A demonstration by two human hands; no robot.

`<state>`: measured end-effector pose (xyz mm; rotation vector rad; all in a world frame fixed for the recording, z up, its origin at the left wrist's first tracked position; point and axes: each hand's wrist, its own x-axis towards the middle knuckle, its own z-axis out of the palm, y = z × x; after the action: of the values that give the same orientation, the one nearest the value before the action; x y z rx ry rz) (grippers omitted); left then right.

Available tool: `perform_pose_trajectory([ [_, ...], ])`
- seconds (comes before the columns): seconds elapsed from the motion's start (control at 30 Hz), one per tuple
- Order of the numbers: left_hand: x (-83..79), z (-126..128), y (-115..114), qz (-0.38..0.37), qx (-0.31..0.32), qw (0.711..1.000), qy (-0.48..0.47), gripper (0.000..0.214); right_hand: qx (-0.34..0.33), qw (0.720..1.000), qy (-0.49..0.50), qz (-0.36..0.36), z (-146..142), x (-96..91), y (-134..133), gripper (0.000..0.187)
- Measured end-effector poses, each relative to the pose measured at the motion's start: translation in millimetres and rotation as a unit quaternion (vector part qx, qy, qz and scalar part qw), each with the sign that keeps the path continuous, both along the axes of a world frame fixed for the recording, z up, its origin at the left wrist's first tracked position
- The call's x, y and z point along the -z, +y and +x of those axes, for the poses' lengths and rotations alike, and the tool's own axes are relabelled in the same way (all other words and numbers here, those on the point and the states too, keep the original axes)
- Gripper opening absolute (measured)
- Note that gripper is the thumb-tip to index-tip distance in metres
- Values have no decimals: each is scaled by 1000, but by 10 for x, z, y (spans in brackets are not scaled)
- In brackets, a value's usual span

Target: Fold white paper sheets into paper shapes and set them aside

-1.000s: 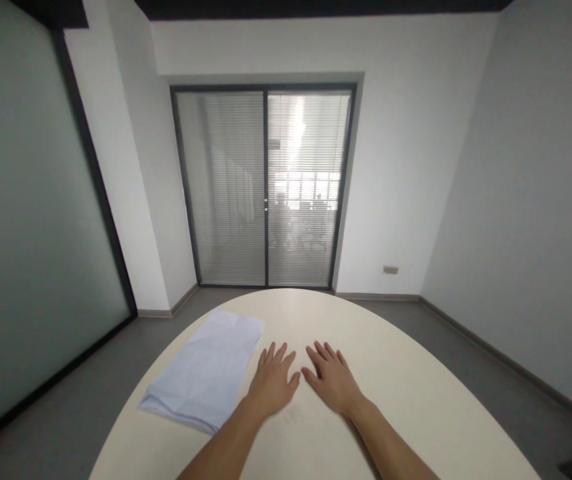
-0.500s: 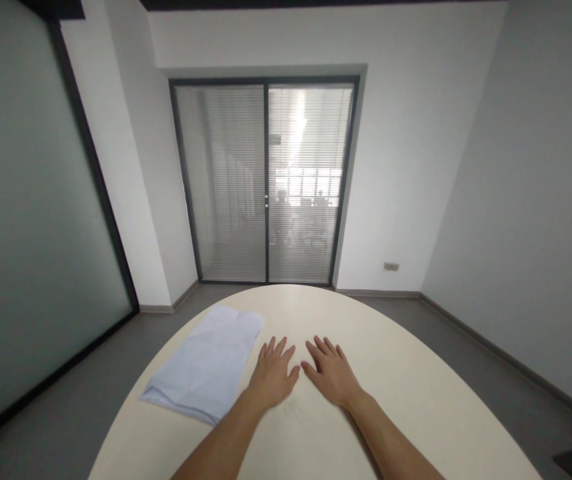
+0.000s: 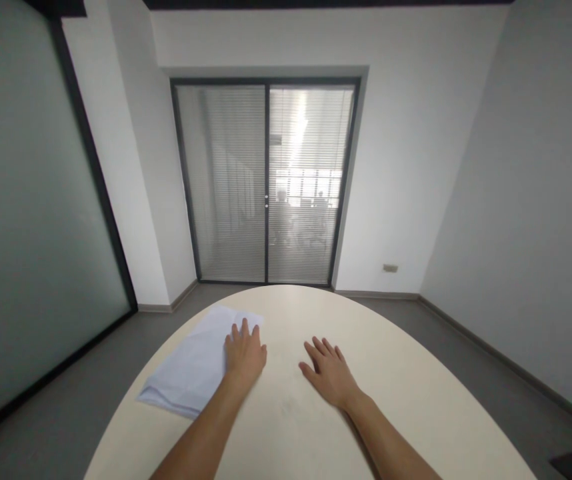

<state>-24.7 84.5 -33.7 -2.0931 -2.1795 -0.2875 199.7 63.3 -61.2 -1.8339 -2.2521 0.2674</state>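
From one head-worn camera I look forward and down: the table (image 3: pixel 431 400) spreads close across the frame's bottom, left hand (image 3: pixel 245 353) and right hand (image 3: pixel 331 377) near at lower centre, the door (image 3: pixel 231 200) well beyond, upper centre.

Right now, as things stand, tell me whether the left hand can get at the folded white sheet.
Most likely yes: the left hand, open and empty, is over the right side of the sheet, nothing visible between them; the right hand is out of the way.
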Motion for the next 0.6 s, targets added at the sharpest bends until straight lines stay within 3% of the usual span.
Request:
perform_pose_trajectory([
  [0.1, 58, -161, 69, -38, -45, 998, 0, 58, 0, 1000, -1, -1, 3, 22, 11, 66],
  [0.23, 186, -293, 151, -55, -45, 997, -5, 45, 1, 1000, 1, 2, 50, 78, 28, 66],
  [0.6, 244, -307, 180, -4, -65, 997, -48, 37, 0, 1000, 8, 5, 177, 229, -6, 66],
])
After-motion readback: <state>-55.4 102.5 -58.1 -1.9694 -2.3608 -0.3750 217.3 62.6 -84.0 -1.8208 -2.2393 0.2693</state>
